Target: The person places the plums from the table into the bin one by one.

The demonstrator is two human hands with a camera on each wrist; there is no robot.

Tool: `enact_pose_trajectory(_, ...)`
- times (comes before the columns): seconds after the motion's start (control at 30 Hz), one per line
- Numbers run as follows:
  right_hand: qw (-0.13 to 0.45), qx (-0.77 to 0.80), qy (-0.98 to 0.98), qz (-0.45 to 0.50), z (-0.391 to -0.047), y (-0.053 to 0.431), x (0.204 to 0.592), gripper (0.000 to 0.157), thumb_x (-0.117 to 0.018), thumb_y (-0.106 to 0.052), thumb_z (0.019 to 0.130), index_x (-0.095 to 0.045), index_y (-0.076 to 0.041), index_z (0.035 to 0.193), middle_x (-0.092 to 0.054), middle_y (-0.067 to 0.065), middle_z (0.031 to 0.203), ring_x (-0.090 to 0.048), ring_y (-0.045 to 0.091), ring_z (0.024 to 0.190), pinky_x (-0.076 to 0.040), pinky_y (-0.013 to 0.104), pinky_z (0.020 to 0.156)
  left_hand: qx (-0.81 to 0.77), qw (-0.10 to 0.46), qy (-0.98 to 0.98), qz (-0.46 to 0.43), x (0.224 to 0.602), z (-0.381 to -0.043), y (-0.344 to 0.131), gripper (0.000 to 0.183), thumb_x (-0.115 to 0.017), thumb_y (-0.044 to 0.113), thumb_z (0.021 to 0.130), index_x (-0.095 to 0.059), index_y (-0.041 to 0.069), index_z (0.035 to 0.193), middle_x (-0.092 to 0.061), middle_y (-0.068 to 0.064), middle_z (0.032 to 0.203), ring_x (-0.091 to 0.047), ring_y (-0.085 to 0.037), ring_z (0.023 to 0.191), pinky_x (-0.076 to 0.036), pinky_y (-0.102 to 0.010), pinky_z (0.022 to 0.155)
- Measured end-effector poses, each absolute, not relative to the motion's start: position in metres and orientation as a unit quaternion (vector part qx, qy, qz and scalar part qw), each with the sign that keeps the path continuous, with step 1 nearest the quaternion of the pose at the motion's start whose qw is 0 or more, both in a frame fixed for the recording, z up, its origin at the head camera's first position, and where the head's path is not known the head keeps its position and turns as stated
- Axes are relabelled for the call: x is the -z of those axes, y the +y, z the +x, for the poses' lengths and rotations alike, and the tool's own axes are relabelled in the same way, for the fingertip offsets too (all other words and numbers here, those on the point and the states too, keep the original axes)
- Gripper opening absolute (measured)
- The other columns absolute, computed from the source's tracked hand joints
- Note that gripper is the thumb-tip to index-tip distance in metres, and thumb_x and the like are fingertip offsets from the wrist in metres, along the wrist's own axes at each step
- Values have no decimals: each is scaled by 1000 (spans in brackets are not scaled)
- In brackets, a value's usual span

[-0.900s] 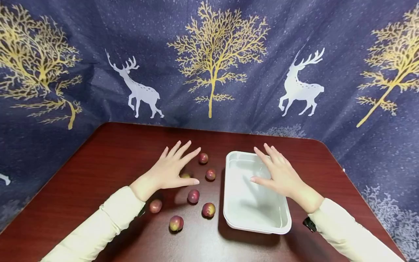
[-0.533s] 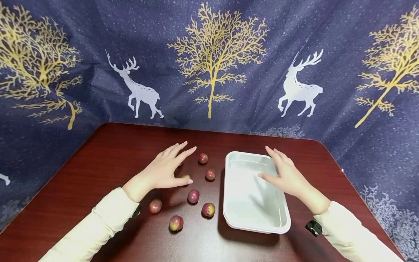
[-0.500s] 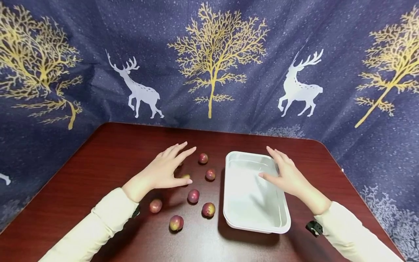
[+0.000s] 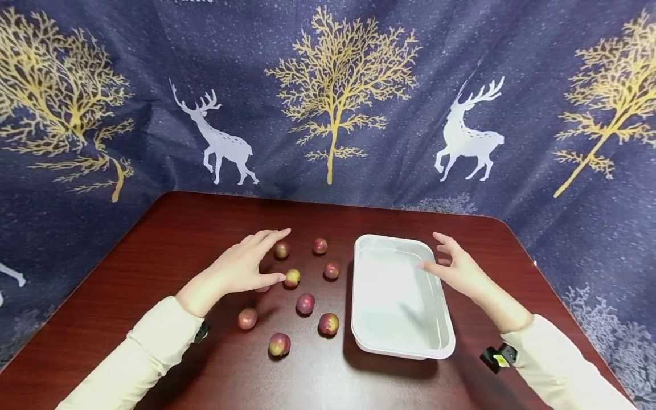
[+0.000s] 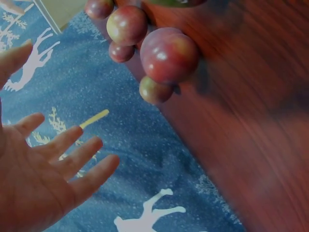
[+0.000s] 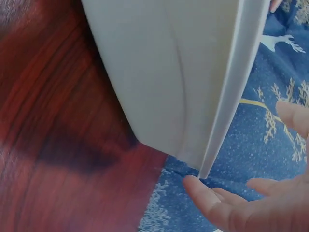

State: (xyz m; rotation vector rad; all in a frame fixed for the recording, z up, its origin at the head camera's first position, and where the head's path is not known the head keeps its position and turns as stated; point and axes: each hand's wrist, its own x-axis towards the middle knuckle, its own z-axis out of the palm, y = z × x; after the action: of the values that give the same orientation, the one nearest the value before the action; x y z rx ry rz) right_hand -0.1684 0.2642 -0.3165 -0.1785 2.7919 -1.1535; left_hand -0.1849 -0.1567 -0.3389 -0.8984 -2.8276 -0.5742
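Plums lie on the table, lower centre of the head view, left of a tray; cloth hangs behind.

Left arm slanted in from near left, right arm from near right. Left hand had fingers extended, thumb apart; right hand had fingers loosely bent, thumb apart.

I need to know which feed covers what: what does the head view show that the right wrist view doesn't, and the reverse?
Only the head view: the plums and the inside of the white tray.
Only the right wrist view: the tray's outer wall facing the right hand.
Both: that hand, the tray's rim, the red-brown table and the blue backdrop.
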Motion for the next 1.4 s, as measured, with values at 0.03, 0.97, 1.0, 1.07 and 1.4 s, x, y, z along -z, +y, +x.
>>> enact_pose_trajectory(0.03, 67, 394, 915, -49, -168, 265, 316, 82, -63, -28, 91, -13, 0, 150, -27, 37, 143, -39, 52, 126, -45, 56, 96, 191, 58, -936, -292, 339, -185, -158, 80, -72, 42, 80, -35, 18, 146, -45, -12, 140, -49, -35, 122, -47, -54, 92)
enact_pose_trajectory(0.97, 189, 578, 794, 5, -161, 297, 340, 71, -56, -15, 93, -15, 15, 142, -63, 5, 104, -66, 12, 90, -57, 38, 80, 260, -10, -927, -271, 359, -194, -177, 40, -74, 18, 78, -59, -2, 109, -64, -22, 106, -64, -35, 95, -52, -47, 82)
enact_pose_trajectory(1.0, 194, 581, 791, 4, -161, 298, 341, 71, -56, -15, 93, -15, 15, 142, -63, 3, 102, -66, 12, 89, -57, 37, 80, 260, -12, -928, -266, 360, -194, -177, 40, -75, 17, 78, -59, -2, 109, -64, -22, 105, -64, -35, 93, -52, -47, 82)
enact_pose_trajectory(1.07, 203, 589, 782, 4, -161, 299, 342, 70, -56, -15, 93, -16, 16, 141, -64, 0, 99, -66, 11, 88, -57, 36, 80, 261, -19, -931, -256, 361, -195, -176, 40, -75, 17, 78, -59, -3, 108, -65, -23, 102, -65, -34, 91, -52, -47, 81)
enact_pose_trajectory(1.4, 238, 636, 734, -14, -159, 304, 347, 71, -57, -10, 92, -12, 16, 142, -68, -2, 97, -67, 12, 90, -56, 37, 81, 274, -62, -936, -213, 366, -196, -177, 38, -76, 14, 77, -60, -7, 105, -69, -20, 90, -66, -32, 88, -53, -45, 77)
